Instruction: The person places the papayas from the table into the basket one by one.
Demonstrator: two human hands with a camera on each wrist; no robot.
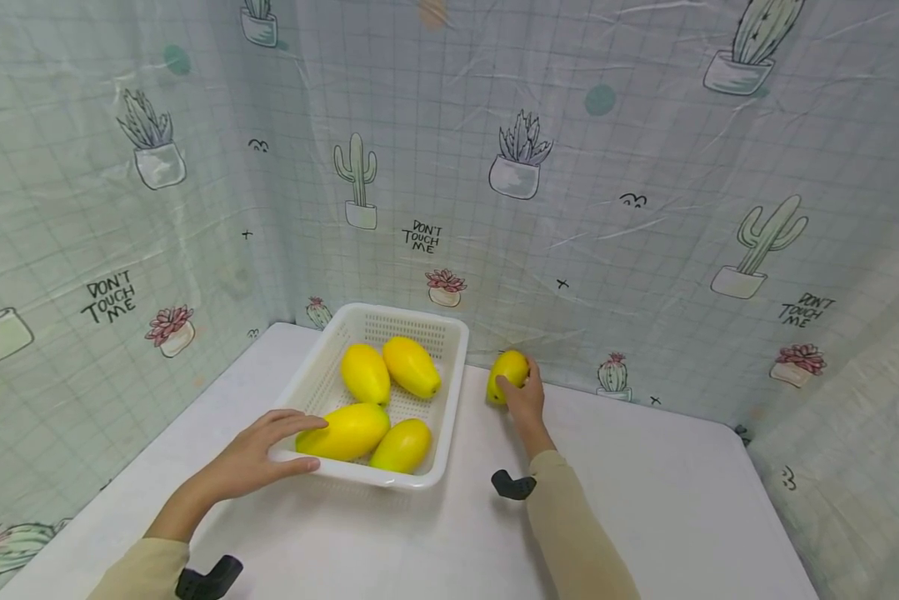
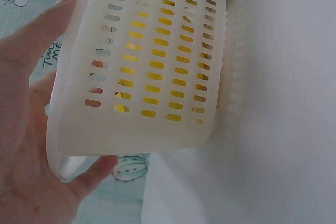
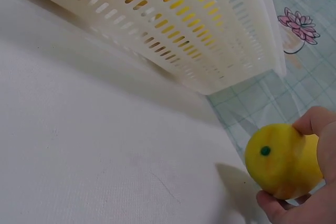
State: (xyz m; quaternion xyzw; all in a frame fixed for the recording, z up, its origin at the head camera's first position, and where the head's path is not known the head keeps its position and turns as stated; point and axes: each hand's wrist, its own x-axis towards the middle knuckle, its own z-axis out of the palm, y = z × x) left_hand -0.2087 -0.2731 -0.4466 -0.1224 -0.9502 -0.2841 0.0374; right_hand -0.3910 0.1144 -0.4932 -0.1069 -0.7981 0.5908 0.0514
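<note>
My right hand (image 1: 526, 402) grips a yellow toy mango (image 1: 508, 377) between thumb and fingers, at the table's back edge, right of the basket. In the right wrist view the mango (image 3: 281, 156) shows a green stem dot; part of it is hidden by the hand (image 3: 315, 182). My left hand (image 1: 257, 454) spans the near left corner of a white plastic basket (image 1: 456, 358), its fingers fairly straight over the rim. In the left wrist view, the left hand (image 2: 31, 124) lies around the corner of the slotted basket (image 2: 142, 135).
Inside the basket lie several yellow mangoes, one at the back right (image 1: 412, 367) and one at the near left (image 1: 347, 432). The basket stands on a white table (image 1: 644, 483). A cactus-print curtain (image 1: 569, 250) closes off the back and sides.
</note>
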